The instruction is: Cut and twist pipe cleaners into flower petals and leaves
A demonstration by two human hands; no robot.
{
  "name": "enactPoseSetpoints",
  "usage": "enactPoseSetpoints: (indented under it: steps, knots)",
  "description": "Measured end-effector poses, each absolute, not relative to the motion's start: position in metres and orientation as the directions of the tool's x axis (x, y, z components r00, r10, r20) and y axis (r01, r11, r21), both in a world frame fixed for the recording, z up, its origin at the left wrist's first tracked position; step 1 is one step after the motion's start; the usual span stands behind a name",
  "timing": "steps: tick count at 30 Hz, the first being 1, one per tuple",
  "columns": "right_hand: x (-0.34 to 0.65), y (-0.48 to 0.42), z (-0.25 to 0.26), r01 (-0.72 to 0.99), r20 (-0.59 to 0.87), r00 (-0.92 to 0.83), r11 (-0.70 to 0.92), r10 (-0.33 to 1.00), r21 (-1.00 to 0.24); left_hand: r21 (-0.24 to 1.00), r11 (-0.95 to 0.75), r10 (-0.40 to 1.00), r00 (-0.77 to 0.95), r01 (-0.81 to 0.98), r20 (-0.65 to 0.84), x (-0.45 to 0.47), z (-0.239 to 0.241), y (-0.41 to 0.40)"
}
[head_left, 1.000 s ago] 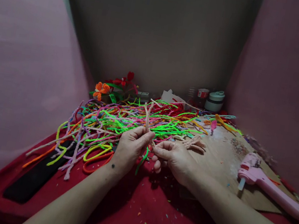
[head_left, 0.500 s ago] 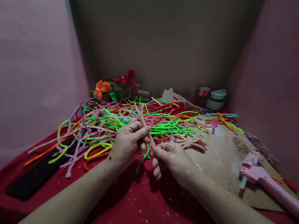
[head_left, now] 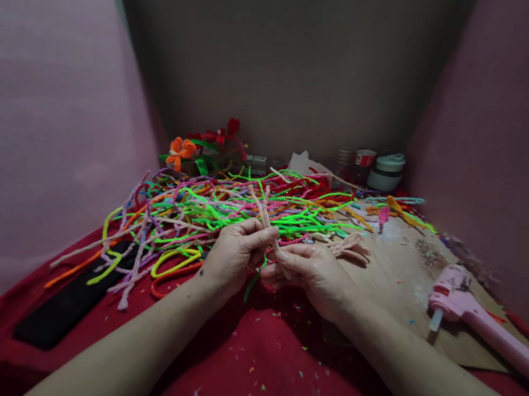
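My left hand [head_left: 233, 257] and my right hand [head_left: 316, 276] meet over the red cloth [head_left: 236, 369], fingers pinched together. Both grip a pale pink pipe cleaner [head_left: 265, 211] whose free ends stick up and away from my left thumb. Right behind the hands lies a big heap of pipe cleaners [head_left: 222, 208] in green, pink, purple, orange and yellow. A small bent shape of pale pink pipe cleaners [head_left: 348, 246] lies on the wooden board [head_left: 397, 281] just past my right hand.
A pink glue gun [head_left: 482, 322] lies on the board at the right. Orange and red pipe-cleaner flowers [head_left: 202, 147] stand at the back left, small jars [head_left: 378, 170] at the back right. A black flat strip [head_left: 69, 300] lies at the left. Walls close in on three sides.
Both hands have shifted slightly to the right and closer together. The pale pink pipe cleaner's free ends have tilted and turned between the fingers.
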State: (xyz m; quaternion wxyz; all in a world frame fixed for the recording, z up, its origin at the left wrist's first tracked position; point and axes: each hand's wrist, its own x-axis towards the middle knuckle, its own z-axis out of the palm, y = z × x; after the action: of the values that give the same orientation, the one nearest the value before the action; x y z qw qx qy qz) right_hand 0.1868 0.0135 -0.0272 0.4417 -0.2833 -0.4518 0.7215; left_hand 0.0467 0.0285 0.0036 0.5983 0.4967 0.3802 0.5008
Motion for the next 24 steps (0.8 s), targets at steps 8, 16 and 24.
enactPoseSetpoints:
  steps: [8, 16, 24]
  knots:
    - [0.1811, 0.0097, -0.0220, -0.361, 0.025, -0.387, -0.127, 0.922, -0.924, 0.986, -0.001, 0.976, 0.214, -0.167, 0.038, 0.0466, 0.0024, 0.0270]
    - [0.1815, 0.0094, -0.0212, -0.355, 0.054, -0.354, -0.081, 0.934, -0.931, 0.994, -0.035, 0.978, 0.199, -0.099, 0.054, 0.0467, 0.0033, 0.0279]
    - [0.1832, 0.0133, -0.0232, -0.395, 0.055, -0.255, -0.053, 0.965, -0.917, 0.995, -0.093, 0.981, 0.171, 0.022, 0.088, 0.0511, 0.0106, 0.0201]
